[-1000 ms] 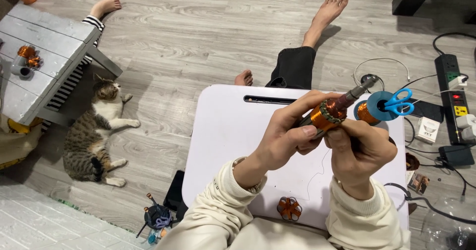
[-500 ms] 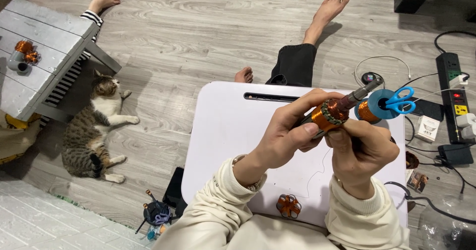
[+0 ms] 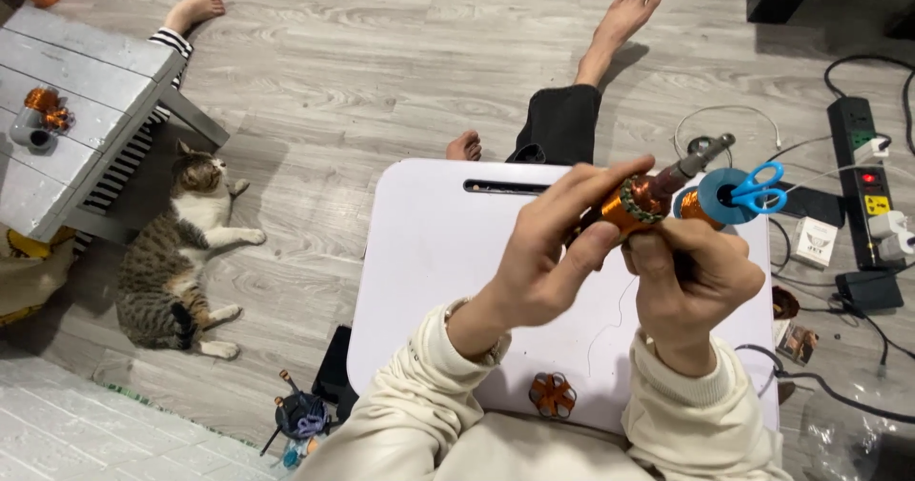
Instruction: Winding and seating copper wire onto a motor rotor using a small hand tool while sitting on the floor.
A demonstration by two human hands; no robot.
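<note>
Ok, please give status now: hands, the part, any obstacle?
Left hand and right hand both grip copper-wound rotor, above white table. Nothing blocking.

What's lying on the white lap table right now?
On the white lap table: a small copper-wound part near its front edge, a blue spool with blue scissors. Both hands hide part of the surface.

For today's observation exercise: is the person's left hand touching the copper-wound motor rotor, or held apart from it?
Touching. The head view shows the left hand with thumb and fingers closed on the copper-wound rotor, no gap visible.
</note>
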